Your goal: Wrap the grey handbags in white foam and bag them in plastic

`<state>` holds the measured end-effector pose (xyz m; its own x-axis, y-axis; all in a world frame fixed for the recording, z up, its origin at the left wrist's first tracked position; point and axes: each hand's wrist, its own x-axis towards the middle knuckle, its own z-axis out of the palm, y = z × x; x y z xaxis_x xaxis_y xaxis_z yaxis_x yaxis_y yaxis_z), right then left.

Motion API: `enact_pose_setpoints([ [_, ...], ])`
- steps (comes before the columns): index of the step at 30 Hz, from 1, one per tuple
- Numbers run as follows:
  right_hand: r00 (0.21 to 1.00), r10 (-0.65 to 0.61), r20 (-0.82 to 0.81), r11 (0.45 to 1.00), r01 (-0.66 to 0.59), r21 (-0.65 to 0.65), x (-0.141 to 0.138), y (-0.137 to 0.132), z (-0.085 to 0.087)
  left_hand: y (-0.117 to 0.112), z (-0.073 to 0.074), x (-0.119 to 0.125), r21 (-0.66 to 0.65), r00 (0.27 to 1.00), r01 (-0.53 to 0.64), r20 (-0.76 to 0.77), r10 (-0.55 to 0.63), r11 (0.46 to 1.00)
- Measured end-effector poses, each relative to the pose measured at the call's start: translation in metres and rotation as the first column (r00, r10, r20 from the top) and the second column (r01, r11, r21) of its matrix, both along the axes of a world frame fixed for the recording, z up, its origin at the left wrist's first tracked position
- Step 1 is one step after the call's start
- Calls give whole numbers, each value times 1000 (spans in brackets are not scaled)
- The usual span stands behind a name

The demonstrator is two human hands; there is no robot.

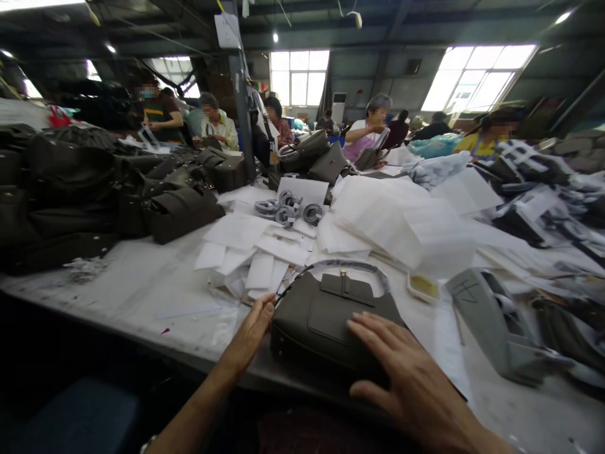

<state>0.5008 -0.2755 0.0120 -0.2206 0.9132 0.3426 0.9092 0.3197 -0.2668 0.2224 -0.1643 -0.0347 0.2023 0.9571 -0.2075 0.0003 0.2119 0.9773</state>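
A dark olive handbag (335, 315) lies at the table's front edge, its flap and small metal clasp facing up. Its handle (352, 263), covered in clear wrap, arches away from me. At the bag's left end, my left hand (253, 328) grips the side near the base of the handle; some of its fingers are hidden behind the edge. My right hand (401, 362) is open, fingers stretched out over the bag's lower right front.
Dark handbags (75, 183) pile up on the left. White foam sheets (401, 221) and rolled grey straps (288, 208) lie beyond my bag. A grey tape dispenser (496, 325) and a shallow yellowish dish (423, 287) stand right. Several people work behind, near a post (242, 94).
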Motion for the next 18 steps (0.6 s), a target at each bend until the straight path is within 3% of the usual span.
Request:
enact_pose_setpoints([
  [3,992,51,113,998,-54,18,-21,0,-20,-2,-5,-8,-258,982,87,187,-38,962],
  [5,993,52,109,997,-57,46,-22,4,-26,1,-2,-12,-317,947,135,320,-28,939],
  [9,1000,-12,-28,995,15,99,-7,13,-11,11,17,-8,-266,833,195,553,-16,944],
  [12,948,-225,-224,966,248,80,7,20,20,10,34,6,-70,814,185,570,-113,980],
  [14,808,-408,-425,892,452,3,14,22,41,3,46,14,139,877,146,440,-193,980],
  [15,691,-457,-559,854,517,-59,15,24,50,-1,52,18,257,912,139,342,-225,956],
  [16,554,-462,-693,830,544,-118,15,24,56,-6,58,20,368,941,149,232,-246,918],
  [18,305,-382,-872,834,520,-184,10,23,55,-15,69,24,544,968,201,19,-251,814],
])
